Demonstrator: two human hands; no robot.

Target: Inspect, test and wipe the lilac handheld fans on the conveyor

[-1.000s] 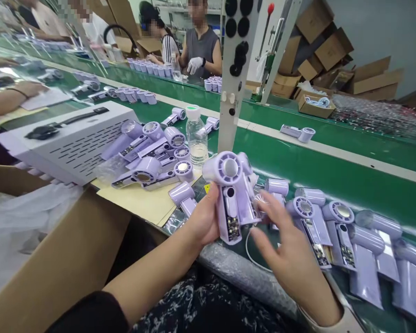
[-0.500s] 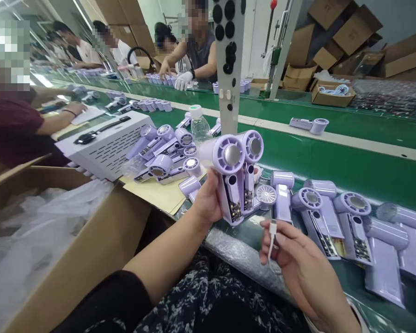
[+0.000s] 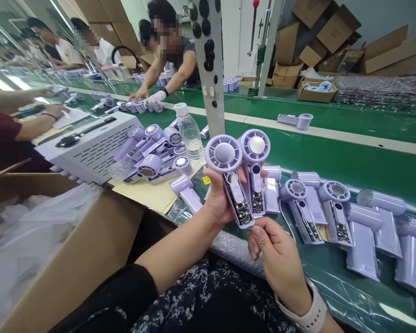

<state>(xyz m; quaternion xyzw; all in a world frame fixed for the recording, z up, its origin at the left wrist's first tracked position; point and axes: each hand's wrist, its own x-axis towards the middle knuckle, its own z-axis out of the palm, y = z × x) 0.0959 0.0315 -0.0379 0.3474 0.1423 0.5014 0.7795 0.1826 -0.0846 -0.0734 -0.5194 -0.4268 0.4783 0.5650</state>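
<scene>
My left hand point(image 3: 217, 203) is wrapped round two lilac handheld fans side by side, a nearer fan point(image 3: 223, 154) and a farther fan point(image 3: 255, 145). Both stand tilted with round grilles up and bare circuit boards showing in the open handles. Closed in a pinch, my right hand point(image 3: 279, 252) touches the bottom end of the nearer fan's handle. The white USB cable's plug is hidden by its fingers; a stretch of white cable point(image 3: 288, 219) shows behind that hand. Whether the plug sits in the fan's socket cannot be seen.
More lilac fans point(image 3: 362, 252) lie along the bench at right, and a pile of fans point(image 3: 152, 157) lies at left. Near them are a water bottle point(image 3: 190, 132), a vented grey box point(image 3: 90, 143) and a carton point(image 3: 72, 259) with plastic bags. Co-workers sit across the belt point(image 3: 333, 148).
My right hand has brought the USB plug up and left to the nearer fan's base. The two fans have turned more towards me. Across the belt, a co-worker's hands have reached forward to fans.
</scene>
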